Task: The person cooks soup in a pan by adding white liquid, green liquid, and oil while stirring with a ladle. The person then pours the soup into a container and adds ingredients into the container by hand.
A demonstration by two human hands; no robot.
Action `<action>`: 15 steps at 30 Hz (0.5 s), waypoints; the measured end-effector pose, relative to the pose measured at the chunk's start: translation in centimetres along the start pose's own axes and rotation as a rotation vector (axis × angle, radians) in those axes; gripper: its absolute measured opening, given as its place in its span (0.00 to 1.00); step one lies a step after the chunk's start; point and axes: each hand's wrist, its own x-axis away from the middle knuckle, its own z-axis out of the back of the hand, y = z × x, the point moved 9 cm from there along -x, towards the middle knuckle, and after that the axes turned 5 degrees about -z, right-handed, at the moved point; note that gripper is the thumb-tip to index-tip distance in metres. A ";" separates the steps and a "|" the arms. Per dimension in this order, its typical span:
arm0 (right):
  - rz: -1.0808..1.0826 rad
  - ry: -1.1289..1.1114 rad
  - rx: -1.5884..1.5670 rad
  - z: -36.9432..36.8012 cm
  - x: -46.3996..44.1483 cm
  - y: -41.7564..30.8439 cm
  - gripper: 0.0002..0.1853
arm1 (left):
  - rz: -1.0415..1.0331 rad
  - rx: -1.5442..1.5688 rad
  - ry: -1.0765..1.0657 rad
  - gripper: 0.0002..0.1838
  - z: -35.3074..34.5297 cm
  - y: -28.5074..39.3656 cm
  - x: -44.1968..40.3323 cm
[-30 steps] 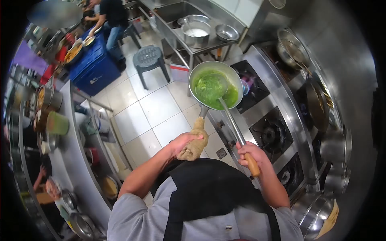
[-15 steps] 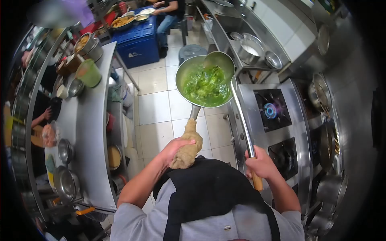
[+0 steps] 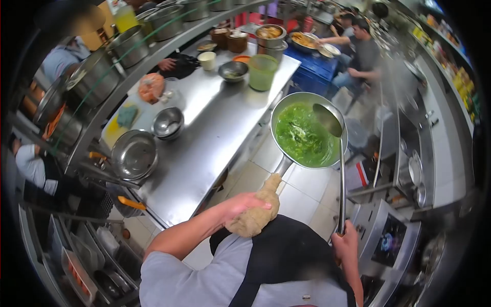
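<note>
My left hand (image 3: 240, 207) is wrapped round a beige cloth (image 3: 253, 220) that covers the handle of a wok (image 3: 285, 106). The wok is held up over the tiled floor, near the corner of the steel table. Bright green liquid with leafy greens (image 3: 303, 135) and pale streaks fills much of it. My right hand (image 3: 348, 244) grips a long-handled ladle (image 3: 342, 189); the ladle's bowl hangs over the far right part of the wok, its underside partly hidden.
On the steel table (image 3: 204, 153) to my left stand metal bowls (image 3: 168, 123), a green plastic container (image 3: 263, 73) and pots. A stove with a lit burner (image 3: 389, 240) is at my right. People sit beyond, by a blue chest (image 3: 312, 64). A shelf of pots runs along the left.
My body and view have turned left, bringing the wok closer to the steel table and away from the stove. Both hands keep their grips. The green contents now look flatter and more spread out.
</note>
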 end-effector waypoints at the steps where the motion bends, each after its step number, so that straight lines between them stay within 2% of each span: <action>1: 0.009 -0.039 -0.003 -1.2 -0.6 -1.1 0.09 | -0.001 -0.014 0.030 0.25 1.2 0.4 1.2; 6: 0.174 -0.188 0.014 -4.7 -3.7 -9.1 0.09 | -0.119 0.074 0.200 0.26 5.4 1.8 6.0; 8: 0.320 -0.272 0.080 -6.3 -5.1 -12.1 0.10 | -0.134 0.114 0.268 0.26 6.3 1.9 7.5; 10: 0.339 -0.324 0.145 -7.4 -7.1 -15.7 0.11 | -0.272 0.183 0.344 0.25 7.3 2.6 8.4; 14: 0.419 -0.461 0.259 -11.5 -12.5 -20.9 0.13 | -0.319 0.275 0.514 0.25 8.1 2.3 10.1; 15: 0.490 -0.578 0.208 -13.5 -14.2 -22.0 0.11 | -0.358 0.311 0.571 0.25 8.2 2.3 10.4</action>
